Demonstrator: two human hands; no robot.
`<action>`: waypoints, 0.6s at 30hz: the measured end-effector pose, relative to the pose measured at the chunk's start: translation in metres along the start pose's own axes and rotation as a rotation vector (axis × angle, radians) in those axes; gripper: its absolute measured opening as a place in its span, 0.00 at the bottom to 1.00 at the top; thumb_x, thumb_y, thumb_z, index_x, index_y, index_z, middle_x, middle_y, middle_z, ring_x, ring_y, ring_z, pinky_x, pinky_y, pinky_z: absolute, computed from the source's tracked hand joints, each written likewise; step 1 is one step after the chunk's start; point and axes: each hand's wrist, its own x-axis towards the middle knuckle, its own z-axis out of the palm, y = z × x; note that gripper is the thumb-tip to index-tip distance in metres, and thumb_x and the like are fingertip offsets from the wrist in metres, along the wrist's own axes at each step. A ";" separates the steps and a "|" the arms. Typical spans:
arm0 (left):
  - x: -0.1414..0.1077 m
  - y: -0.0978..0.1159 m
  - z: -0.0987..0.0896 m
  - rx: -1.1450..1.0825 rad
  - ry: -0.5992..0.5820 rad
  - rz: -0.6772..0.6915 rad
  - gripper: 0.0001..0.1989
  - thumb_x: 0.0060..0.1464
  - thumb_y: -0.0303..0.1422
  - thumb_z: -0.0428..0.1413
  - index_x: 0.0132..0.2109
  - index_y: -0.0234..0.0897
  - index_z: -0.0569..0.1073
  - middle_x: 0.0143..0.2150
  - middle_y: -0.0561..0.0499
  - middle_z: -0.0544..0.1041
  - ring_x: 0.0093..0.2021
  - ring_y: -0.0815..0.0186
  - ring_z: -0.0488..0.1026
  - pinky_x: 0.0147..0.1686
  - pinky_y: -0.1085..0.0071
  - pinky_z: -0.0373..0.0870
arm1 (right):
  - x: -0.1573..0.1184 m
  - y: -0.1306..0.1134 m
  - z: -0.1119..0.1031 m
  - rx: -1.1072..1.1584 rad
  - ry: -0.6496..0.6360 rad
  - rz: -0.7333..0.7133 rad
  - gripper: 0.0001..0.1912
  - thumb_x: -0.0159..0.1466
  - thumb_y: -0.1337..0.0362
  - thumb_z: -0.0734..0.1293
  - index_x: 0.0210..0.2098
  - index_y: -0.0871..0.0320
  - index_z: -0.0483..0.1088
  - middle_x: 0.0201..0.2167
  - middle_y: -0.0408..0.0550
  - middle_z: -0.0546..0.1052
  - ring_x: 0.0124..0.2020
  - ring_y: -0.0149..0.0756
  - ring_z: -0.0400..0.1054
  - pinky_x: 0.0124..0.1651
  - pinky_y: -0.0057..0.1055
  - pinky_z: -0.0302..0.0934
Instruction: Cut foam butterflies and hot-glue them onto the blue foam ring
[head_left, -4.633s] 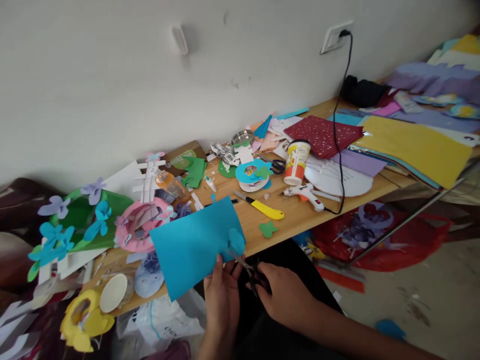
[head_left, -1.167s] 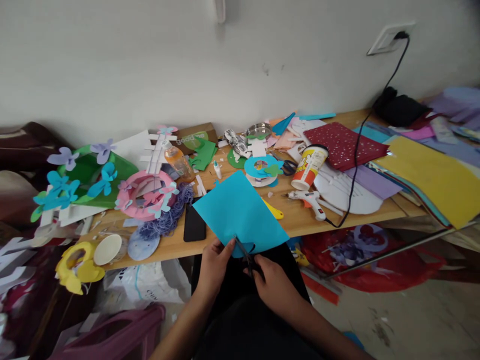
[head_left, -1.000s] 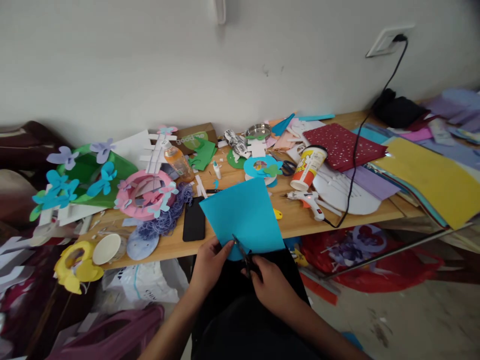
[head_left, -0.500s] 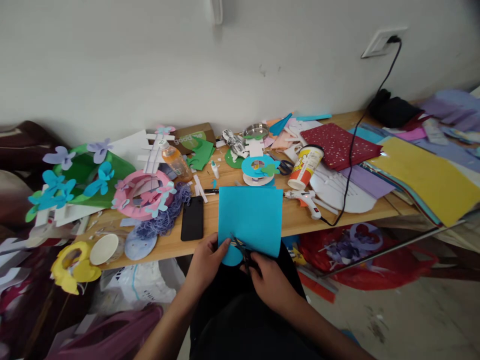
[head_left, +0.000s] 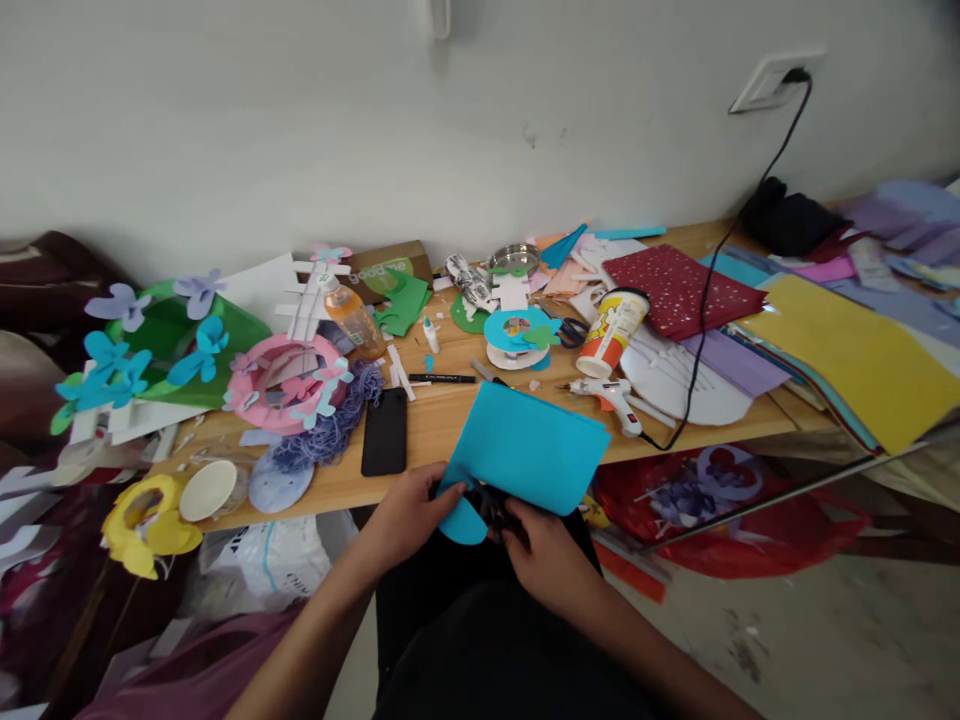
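Observation:
A folded sheet of blue craft paper (head_left: 529, 445) is held over the table's front edge, above my lap. My left hand (head_left: 412, 510) pinches its lower left part, thumb on top. Around the handles of black scissors (head_left: 491, 505) my right hand (head_left: 536, 540) is closed; their blades sit in a cut that runs into the paper from below. A rounded blue flap (head_left: 463, 522) hangs below that cut, still joined at the left. Just left of the paper lie a black phone (head_left: 384, 432) and a black pen (head_left: 442, 378).
A glue gun (head_left: 611, 398) with a cord lies right of the paper, beside a tipped paper cup (head_left: 611, 332). Purple yarn (head_left: 330, 435), a pink ring (head_left: 259, 415) and an orange bottle (head_left: 352, 315) stand left. Yellow sheets (head_left: 862, 345) overhang the right side.
The blue paper has turned clockwise and its upper part has shifted right, uncovering the pen. The cut gapes wider, with the flap further apart. Both hands keep their hold.

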 end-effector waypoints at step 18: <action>-0.004 -0.004 0.005 -0.123 0.029 -0.115 0.15 0.57 0.42 0.56 0.30 0.35 0.74 0.26 0.54 0.75 0.26 0.69 0.69 0.28 0.74 0.65 | -0.004 -0.001 -0.013 -0.452 0.035 0.044 0.17 0.66 0.62 0.60 0.52 0.58 0.72 0.49 0.58 0.77 0.51 0.51 0.71 0.56 0.45 0.62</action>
